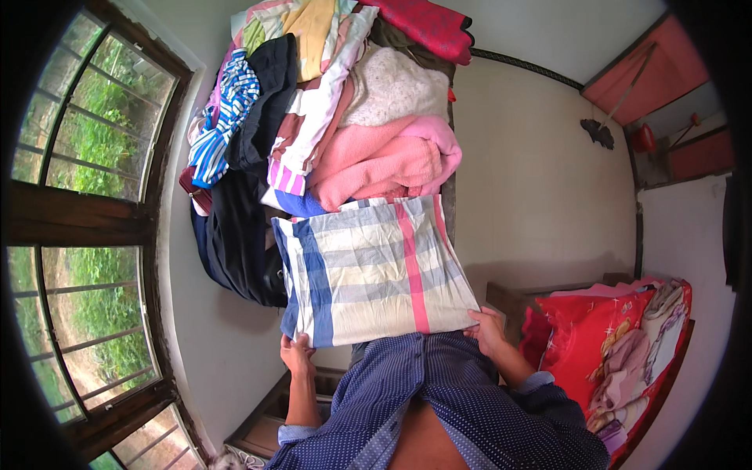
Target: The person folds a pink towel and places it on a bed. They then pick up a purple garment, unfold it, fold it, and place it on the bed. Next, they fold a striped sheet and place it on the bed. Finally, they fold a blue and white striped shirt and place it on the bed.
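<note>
A plaid cotton cloth (370, 276) in white, beige, grey, blue and pink spreads out in front of me. My left hand (297, 354) pinches its near left corner, and my right hand (485, 330) grips the near right corner. Between the two hands the near edge hangs fairly straight, close to my shirt. The cloth's far edge lies against a heap of laundry, where a pink fleece blanket (376, 158) is bunched up. Black garments (235, 235) hang down to the left of the cloth. What is under the cloth is hidden.
The heap also holds a blue striped garment (229, 111), a cream fluffy textile (396, 85) and a red patterned fabric (423, 23). Barred windows (88, 117) line the left wall. At the right, a bed with a red cover (581, 335) bears more clothes. Wooden furniture (264, 417) stands by my left forearm.
</note>
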`<state>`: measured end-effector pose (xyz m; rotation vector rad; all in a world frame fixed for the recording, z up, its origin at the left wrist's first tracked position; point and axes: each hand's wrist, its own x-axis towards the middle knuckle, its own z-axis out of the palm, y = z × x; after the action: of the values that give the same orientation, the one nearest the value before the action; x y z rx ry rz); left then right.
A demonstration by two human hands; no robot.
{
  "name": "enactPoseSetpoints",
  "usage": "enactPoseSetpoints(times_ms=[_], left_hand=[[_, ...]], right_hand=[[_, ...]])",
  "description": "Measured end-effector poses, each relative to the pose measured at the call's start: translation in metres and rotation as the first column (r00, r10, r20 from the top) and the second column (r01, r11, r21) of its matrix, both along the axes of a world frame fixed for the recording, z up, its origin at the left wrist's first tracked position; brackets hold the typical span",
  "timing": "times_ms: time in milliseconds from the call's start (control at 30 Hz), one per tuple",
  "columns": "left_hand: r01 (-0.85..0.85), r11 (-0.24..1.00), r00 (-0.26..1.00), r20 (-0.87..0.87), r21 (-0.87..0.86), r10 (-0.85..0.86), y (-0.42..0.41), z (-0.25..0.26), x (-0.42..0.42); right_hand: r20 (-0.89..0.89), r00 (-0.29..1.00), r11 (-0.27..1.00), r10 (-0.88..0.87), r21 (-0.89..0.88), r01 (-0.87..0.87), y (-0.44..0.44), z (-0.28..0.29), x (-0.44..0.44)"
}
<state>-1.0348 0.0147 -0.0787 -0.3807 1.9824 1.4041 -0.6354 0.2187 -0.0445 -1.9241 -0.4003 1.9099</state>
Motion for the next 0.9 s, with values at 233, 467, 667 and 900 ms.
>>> enactPoseSetpoints(times_ms=[233, 467, 667, 900], left_hand=[[0.008, 0.999, 0.992, -0.126, -0.052, -0.014, -0.004, 0.025, -0.012], [0.117, 0.991, 0.979, -0.176, 0.067, -0.104, 0.054, 0.084, -0.047], [0.128, 0.987, 0.978, -0.175, 0.093, -0.110, 0.136, 0.110, -0.089], [0.080, 0.983, 0.961, -0.276, 0.163, -0.033, 0.222, 0.080, -0.128]], right_hand=[[-0.001, 0.998, 0.998, 0.058, -0.016, -0.058, 0.004, 0.008, -0.003], [-0.007, 0.998, 0.995, 0.061, 0.074, -0.061, 0.046, 0.039, -0.031], [-0.114, 0.993, 0.992, 0.000, 0.124, 0.015, 0.100, 0.053, -0.060], [-0.190, 0.980, 0.940, -0.064, 0.318, 0.123, 0.157, 0.053, -0.126]])
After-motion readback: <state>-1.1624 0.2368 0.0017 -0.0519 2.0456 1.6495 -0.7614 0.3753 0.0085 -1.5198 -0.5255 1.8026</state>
